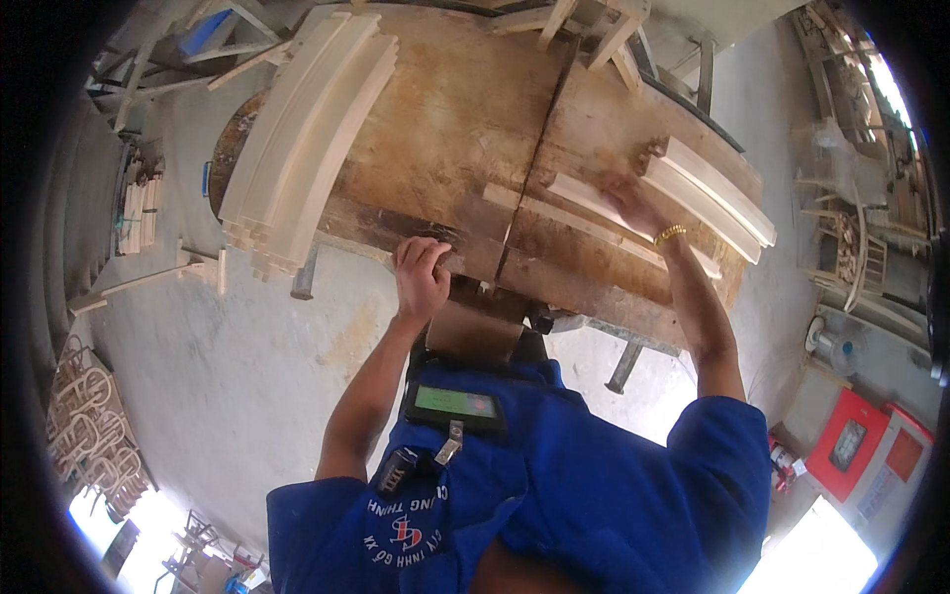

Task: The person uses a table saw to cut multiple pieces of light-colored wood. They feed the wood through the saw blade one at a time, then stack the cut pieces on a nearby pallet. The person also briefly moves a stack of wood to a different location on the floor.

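My left hand (424,277) rests at the near edge of a worn wooden workbench (445,109), its fingers curled over that edge. My right hand (635,206), with a gold bracelet at the wrist, is over a pale wooden strip (579,190) on the bench's right half. Motion smears its fingers, so their grip cannot be made out. A second long strip (539,208) lies nearer to me, slanting down to the right. Just beyond my right hand, thicker pale wooden pieces (708,198) lie side by side.
A large stack of pale wooden strips (302,139) covers the bench's left end. A dark seam (539,148) crosses the top. Wooden frames (594,30) stand behind the bench. Curved wooden parts (94,426) are piled at left, and a red box (846,445) is at right.
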Demonstrator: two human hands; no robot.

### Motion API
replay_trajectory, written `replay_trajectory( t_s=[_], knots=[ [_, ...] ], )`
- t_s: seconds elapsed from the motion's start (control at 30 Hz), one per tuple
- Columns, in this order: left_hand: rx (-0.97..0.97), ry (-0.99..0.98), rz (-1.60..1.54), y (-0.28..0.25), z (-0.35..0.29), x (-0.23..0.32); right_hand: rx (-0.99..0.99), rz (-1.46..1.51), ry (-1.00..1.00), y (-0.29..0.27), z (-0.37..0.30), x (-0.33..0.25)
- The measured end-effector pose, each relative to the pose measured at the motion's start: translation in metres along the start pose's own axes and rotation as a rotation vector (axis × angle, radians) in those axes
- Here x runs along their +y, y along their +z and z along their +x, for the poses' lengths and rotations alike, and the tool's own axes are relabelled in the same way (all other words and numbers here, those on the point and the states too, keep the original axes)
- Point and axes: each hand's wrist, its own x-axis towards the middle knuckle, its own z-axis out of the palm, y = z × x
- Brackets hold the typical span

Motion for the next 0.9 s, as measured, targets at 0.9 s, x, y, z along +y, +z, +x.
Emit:
replay_trajectory(
  t_s=[0.9],
  knots=[
    [0.029,-0.011,0.021,-0.003,0.003,0.004,0.106,-0.109,0.056,0.016,0.006,-0.035]
  ],
)
